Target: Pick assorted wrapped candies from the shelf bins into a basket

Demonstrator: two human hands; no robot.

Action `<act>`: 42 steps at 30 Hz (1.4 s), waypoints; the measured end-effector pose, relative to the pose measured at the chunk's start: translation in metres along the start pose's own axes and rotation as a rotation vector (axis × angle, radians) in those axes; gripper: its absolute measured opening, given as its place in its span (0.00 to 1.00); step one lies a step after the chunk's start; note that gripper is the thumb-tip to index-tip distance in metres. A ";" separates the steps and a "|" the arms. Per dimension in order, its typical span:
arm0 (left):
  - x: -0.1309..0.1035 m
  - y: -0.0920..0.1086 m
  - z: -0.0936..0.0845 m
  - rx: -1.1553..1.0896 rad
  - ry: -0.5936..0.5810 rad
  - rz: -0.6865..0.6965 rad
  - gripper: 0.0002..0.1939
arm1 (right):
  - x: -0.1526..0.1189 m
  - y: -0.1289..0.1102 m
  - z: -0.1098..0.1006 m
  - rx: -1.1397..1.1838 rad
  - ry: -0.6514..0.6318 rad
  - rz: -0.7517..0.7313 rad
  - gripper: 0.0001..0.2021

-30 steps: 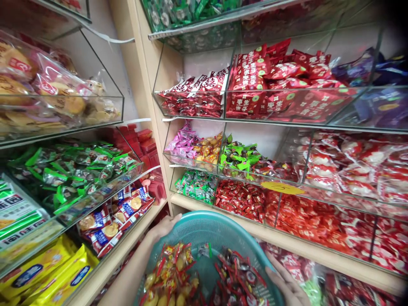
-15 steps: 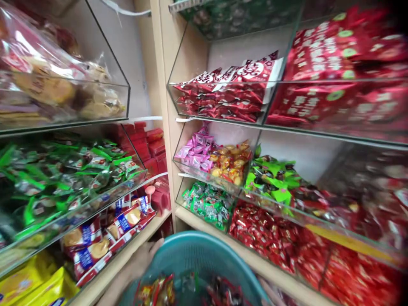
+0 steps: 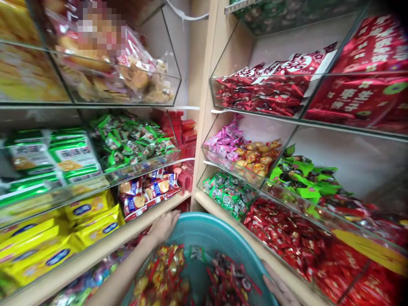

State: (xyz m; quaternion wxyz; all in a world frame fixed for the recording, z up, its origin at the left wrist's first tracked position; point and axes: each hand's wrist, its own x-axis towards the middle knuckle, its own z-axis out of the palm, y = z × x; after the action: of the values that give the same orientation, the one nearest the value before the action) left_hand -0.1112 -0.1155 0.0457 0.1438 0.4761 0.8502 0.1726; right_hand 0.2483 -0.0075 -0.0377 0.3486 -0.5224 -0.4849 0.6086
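Observation:
A teal plastic basket with slotted walls is at the bottom middle of the head view. My left hand grips its rim on the left, fingers closed over the edge. On the opposite side, my right hand holds the rim, partly cut off by the frame. Inside the basket lie gold-and-red wrapped candies on the left and dark red wrapped candies on the right. A small green-wrapped candy rests between them, towards the far wall.
Shelves meet in a corner around a wooden post. Clear-fronted bins hold green-wrapped candies, yellow packets, red candies and red bags. The basket's far rim is close to both lower shelf edges.
The view has swung left and tilted down slightly, so shelves appear further right and more of the left bins shows. More of the basket's contents is visible. Both hands stay on the rim.

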 end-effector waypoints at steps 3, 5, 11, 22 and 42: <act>0.003 0.003 0.001 0.034 -0.027 0.074 0.28 | -0.001 -0.007 0.003 0.022 -0.034 0.060 0.33; 0.006 0.002 0.002 0.098 -0.044 0.034 0.31 | -0.004 -0.014 0.007 0.059 -0.069 0.103 0.35; 0.001 -0.015 0.008 0.176 -0.003 -0.110 0.35 | -0.013 -0.036 0.031 0.173 -0.191 0.066 0.33; 0.002 -0.039 0.005 0.131 0.008 -0.167 0.34 | 0.008 -0.039 0.040 -0.541 -0.162 -0.433 0.24; 0.016 -0.033 0.012 0.142 -0.081 -0.196 0.35 | 0.063 -0.185 0.130 -1.801 -0.244 -1.068 0.12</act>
State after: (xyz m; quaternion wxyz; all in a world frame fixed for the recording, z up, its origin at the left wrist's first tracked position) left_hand -0.1390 -0.1159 0.0197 0.1599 0.4063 0.8963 0.0777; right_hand 0.0929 0.0744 0.1186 0.0036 -0.2424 -0.9568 -0.1604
